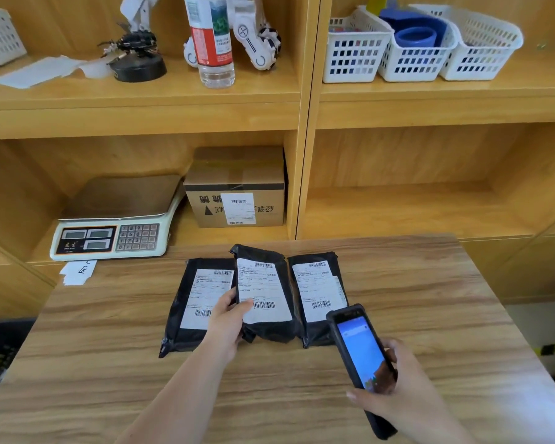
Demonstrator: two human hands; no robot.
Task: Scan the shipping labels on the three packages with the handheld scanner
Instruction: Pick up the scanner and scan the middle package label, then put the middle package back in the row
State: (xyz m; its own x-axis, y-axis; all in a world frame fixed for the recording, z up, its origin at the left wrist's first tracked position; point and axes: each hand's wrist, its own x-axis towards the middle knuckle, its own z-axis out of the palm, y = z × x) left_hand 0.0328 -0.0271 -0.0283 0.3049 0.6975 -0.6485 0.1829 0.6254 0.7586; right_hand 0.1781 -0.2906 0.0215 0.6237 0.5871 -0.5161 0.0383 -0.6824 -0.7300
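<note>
Three black mailer packages with white shipping labels lie in a row on the wooden table. The left package lies flat. My left hand grips the middle package at its lower left corner, thumb on the label, and tilts it up over the left one. The right package lies flat beside it. My right hand holds the black handheld scanner with its blue screen lit, its top end just over the right package's lower corner.
Wooden shelves stand behind the table. A weighing scale and a labelled cardboard box sit on the lower shelf. A water bottle and white baskets are on the upper shelf. Paper slips lie at the table's back left.
</note>
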